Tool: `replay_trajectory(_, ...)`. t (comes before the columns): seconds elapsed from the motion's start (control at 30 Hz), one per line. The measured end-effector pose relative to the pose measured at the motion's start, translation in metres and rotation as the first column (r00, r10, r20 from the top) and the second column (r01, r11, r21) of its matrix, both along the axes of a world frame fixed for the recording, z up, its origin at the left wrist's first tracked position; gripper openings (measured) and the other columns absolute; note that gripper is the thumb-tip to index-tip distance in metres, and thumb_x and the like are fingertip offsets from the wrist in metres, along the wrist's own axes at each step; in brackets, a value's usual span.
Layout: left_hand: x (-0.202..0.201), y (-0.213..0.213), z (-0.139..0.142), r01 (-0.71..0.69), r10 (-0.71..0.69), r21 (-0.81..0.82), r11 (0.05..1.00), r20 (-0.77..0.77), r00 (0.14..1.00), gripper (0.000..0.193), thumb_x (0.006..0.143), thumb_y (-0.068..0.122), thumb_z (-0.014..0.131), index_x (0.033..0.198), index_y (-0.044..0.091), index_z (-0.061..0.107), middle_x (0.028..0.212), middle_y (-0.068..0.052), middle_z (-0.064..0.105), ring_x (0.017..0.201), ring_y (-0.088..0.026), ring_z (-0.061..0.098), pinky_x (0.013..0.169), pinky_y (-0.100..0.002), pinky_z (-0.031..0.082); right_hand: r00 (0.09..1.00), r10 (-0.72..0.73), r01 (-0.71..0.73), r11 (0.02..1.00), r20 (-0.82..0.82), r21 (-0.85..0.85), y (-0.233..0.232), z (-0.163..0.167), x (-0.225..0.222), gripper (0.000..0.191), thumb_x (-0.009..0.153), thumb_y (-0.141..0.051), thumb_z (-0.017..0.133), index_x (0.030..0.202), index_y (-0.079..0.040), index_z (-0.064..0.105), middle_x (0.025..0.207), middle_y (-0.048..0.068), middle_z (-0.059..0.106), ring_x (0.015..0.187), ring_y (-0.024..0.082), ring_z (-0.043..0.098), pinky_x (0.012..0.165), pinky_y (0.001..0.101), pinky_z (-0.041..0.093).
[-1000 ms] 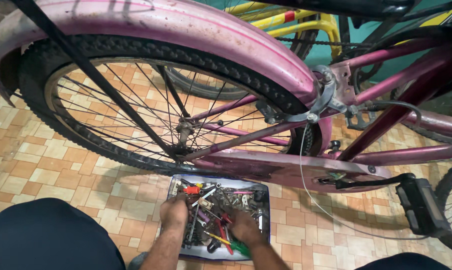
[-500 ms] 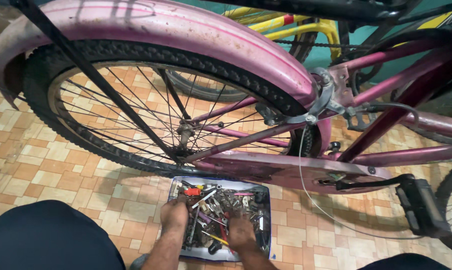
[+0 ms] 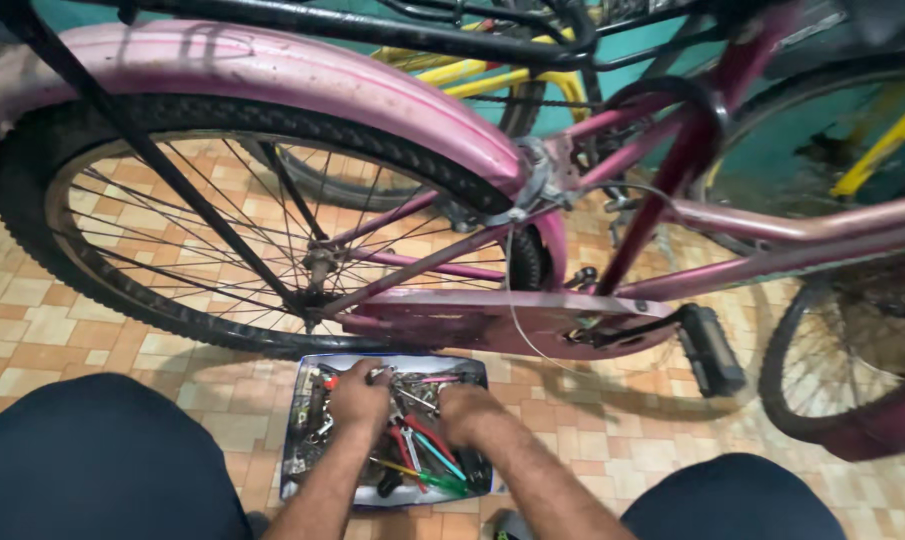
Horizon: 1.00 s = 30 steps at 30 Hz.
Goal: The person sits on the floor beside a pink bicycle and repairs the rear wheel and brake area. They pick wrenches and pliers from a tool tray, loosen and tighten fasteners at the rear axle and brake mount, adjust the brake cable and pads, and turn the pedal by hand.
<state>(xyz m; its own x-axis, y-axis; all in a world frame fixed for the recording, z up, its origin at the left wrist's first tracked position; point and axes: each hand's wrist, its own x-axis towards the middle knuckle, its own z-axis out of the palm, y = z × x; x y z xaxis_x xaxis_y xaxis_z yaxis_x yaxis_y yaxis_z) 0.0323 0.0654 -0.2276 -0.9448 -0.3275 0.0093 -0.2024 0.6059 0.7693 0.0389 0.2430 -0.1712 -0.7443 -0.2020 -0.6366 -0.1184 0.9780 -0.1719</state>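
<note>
Head view: tiled floor (image 3: 42,330) bears tool tray (image 3: 302,480), pink bicycle (image 3: 492,320).

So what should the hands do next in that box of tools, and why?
Probably lift one tool clear. Both the left hand and the right hand are buried in the tool tray, where pliers and other metal pieces lie tangled, so nothing can be picked out cleanly.

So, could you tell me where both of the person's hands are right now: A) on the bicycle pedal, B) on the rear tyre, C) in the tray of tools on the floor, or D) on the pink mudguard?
C: the left hand and right hand both reach into the tool tray below the pink bicycle.
</note>
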Motion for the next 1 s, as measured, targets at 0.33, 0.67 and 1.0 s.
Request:
replay_trajectory(0.33,0.01,0.022,0.063,-0.285,-0.216,0.946,0.152,0.313,0.925,0.018,0.096,0.009,0.061,0.108,-0.004,0.065,0.097,-0.018,0.075,0.079,-0.024,0.076,0.076,-0.037,0.068,0.989,-0.14,0.133,0.984,-0.053,-0.117,0.03,0.123,0.041,0.035,0.092,-0.031,0.057,0.118,-0.009,0.067,0.115,0.023,0.07,0.112,0.039,0.066,0.1,0.0509,0.05)
replay_trajectory(0.67,0.01,-0.011,0.076,-0.349,-0.122,0.907,0.237,0.384,0.915,0.02,0.099,0.016,0.067,0.105,-0.003,0.064,0.093,-0.014,0.073,0.071,-0.019,0.071,0.06,-0.029,0.058,0.825,-0.56,0.414,0.688,-0.073,-0.596,-0.048,0.033,0.071,0.039,0.098,-0.035,0.054,0.104,-0.002,0.073,0.1,0.025,0.073,0.1,0.04,0.071,0.091,0.0509,0.053)
replay_trajectory(1.0,0.009,0.015,0.097,-0.211,-0.45,0.911,0.354,0.364,0.816,0.018,0.101,0.02,0.06,0.1,0.003,0.065,0.085,-0.008,0.07,0.072,-0.016,0.071,0.068,-0.032,0.065,0.858,-0.477,0.4,0.854,-0.189,-0.333,-0.002,0.171,0.083,0.033,0.091,-0.028,0.066,0.122,-0.014,0.07,0.111,0.019,0.072,0.107,0.035,0.071,0.094,0.047,0.055)
